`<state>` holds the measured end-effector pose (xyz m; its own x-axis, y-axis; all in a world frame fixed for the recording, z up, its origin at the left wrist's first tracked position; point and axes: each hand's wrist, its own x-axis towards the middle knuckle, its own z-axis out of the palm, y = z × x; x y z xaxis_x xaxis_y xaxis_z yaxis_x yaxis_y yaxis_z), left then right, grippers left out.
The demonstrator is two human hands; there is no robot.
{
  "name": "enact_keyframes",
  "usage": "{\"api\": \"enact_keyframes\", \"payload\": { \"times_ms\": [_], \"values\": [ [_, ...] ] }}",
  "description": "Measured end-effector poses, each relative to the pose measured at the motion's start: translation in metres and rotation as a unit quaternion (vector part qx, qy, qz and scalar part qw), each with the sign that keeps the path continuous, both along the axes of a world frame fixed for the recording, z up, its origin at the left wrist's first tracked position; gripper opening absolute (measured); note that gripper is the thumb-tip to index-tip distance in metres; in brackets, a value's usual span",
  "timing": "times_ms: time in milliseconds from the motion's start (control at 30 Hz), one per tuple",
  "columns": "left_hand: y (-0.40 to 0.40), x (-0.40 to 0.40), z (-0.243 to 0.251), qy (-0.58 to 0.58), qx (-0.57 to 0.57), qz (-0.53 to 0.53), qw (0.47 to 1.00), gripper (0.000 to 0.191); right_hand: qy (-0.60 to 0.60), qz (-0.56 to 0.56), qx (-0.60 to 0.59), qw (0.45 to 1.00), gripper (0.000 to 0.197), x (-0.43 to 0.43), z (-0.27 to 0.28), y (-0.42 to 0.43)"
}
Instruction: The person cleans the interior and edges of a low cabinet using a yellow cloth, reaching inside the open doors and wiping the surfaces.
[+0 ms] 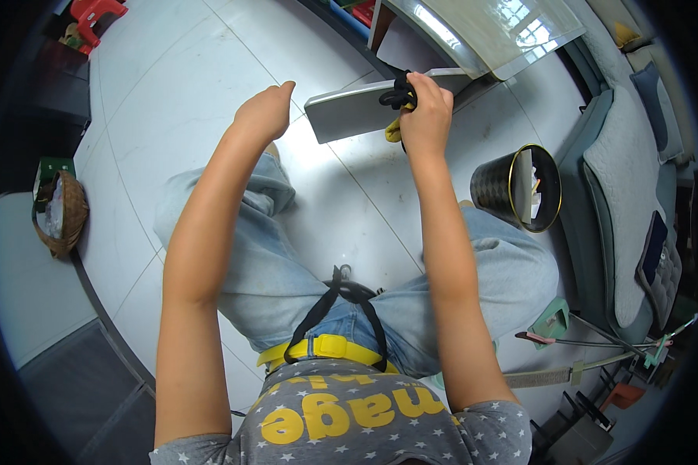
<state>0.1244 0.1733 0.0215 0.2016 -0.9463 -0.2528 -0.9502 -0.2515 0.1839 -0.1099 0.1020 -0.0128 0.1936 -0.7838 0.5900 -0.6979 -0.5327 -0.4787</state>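
My right hand (428, 119) grips a black and yellow bundle (393, 130), perhaps a glove or a strap; its full shape is hidden by my fingers. The bundle is at the front of a light grey panel (349, 113), which looks like the front of a pulled-out drawer under the table. Whether my hand also touches the panel's upper edge, I cannot tell. To the left, apart from the panel, my left hand (264, 111) is over the floor with its fingers curled in. Nothing shows in it, though its palm faces away.
A glossy-topped table (483, 29) is at the upper right. Beside my right knee stands a black wastebasket (494, 186) with a gold rim and paper inside. A sofa (593, 203) lines the right side. At far left is a wicker basket (72, 215); a red plastic stool (96, 14) stands beyond.
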Motion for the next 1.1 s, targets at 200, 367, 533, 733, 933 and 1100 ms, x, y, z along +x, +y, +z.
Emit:
{"api": "enact_keyframes", "payload": {
  "times_ms": [200,367,533,733,933,1100],
  "values": [
    [-0.004,0.007,0.003,0.008,0.082,-0.01,0.997,0.036,-0.025,-0.025,0.005,0.999,0.053,0.005,-0.006,0.005],
    [0.0,0.009,0.017,0.001,0.112,-0.003,0.994,0.034,-0.013,-0.015,0.017,1.0,0.054,0.003,-0.007,0.006],
    [0.0,0.013,0.024,0.029,0.065,-0.012,0.997,0.033,-0.024,-0.016,0.034,0.999,0.055,0.005,-0.006,0.012],
    [-0.014,-0.016,0.024,0.074,-0.147,-0.087,0.983,0.032,-0.042,-0.012,0.015,0.999,0.047,0.009,-0.014,0.012],
    [-0.054,-0.062,0.007,0.214,-0.2,-0.176,0.94,0.033,-0.084,0.093,-0.001,0.992,0.039,0.039,-0.022,0.024],
    [-0.075,-0.085,-0.004,0.223,-0.186,-0.142,0.946,0.034,-0.169,0.118,0.014,0.978,0.039,0.022,-0.033,0.035]
  ]
}}
